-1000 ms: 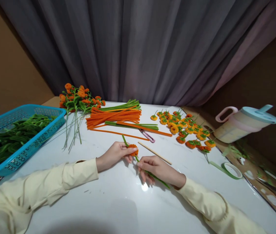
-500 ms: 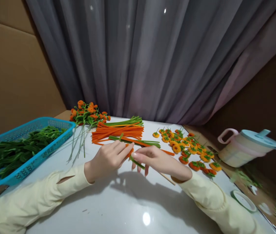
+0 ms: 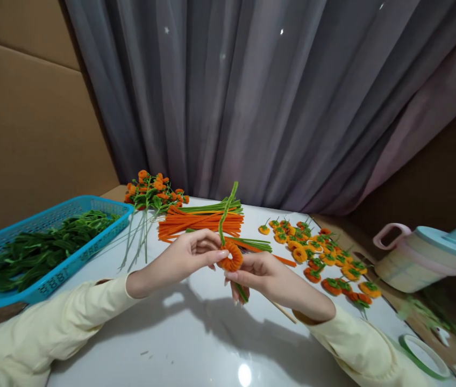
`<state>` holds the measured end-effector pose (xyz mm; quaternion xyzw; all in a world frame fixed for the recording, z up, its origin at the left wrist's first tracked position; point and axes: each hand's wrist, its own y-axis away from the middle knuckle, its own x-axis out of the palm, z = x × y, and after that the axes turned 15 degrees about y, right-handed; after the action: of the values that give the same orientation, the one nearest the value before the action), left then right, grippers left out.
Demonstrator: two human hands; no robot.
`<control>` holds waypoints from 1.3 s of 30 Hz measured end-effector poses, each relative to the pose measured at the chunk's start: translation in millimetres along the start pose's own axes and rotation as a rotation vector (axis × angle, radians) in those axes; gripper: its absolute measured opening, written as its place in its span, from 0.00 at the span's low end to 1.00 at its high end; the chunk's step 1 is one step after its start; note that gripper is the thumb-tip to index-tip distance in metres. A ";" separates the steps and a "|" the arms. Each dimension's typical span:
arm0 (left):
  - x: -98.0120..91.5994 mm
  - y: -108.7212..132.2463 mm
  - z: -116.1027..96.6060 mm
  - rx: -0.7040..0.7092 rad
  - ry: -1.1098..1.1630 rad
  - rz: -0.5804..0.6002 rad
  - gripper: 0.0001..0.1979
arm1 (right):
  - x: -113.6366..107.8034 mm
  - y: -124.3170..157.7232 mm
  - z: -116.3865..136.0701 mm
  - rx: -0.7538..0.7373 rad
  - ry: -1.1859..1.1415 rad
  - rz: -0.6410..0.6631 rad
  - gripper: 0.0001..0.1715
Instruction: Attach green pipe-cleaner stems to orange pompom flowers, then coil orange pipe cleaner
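Between my hands, above the white table, is an orange pipe-cleaner flower [image 3: 235, 262] with a small hole in its middle. A green pipe cleaner [image 3: 223, 215] sticks up from it, and its other end shows below the flower. My left hand [image 3: 196, 255] pinches the flower's left edge between thumb and fingers. My right hand [image 3: 258, 274] grips its right side, with the fingers partly hidden behind. A thin wooden stick [image 3: 282, 310] juts out under the right hand. Bundles of orange pipe cleaners [image 3: 199, 221] and green pipe cleaners [image 3: 212, 206] lie just behind my hands.
Dark green leaves [image 3: 46, 247] fill a blue basket [image 3: 86, 258] at left. Stemmed orange flowers [image 3: 151, 188] lie at the back. Several finished flower heads [image 3: 316, 250] are spread at right, near a lidded jug [image 3: 417, 260] and a green-edged tape roll [image 3: 424, 355].
The flower has turned to show its face and hole, and the green pipe cleaner now points up. My left fingers have shifted to its left edge. The view has shifted slightly.
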<state>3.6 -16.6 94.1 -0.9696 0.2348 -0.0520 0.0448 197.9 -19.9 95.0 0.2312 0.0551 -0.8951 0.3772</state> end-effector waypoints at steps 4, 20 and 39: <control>3.5 0.5 2.9 -0.045 0.077 0.051 0.09 | 1.8 5.0 7.5 0.015 0.175 0.003 0.15; 1.4 0.2 25.8 -0.306 0.608 0.325 0.12 | -0.9 17.6 8.5 -0.325 0.780 -0.268 0.13; 7.4 2.1 16.0 -0.221 0.264 0.125 0.16 | 12.9 21.4 0.6 -0.402 1.432 -0.297 0.14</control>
<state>11.2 -20.9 78.7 -0.9370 0.3026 -0.1498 -0.0900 204.8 -43.6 91.3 0.6730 0.4790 -0.5405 0.1597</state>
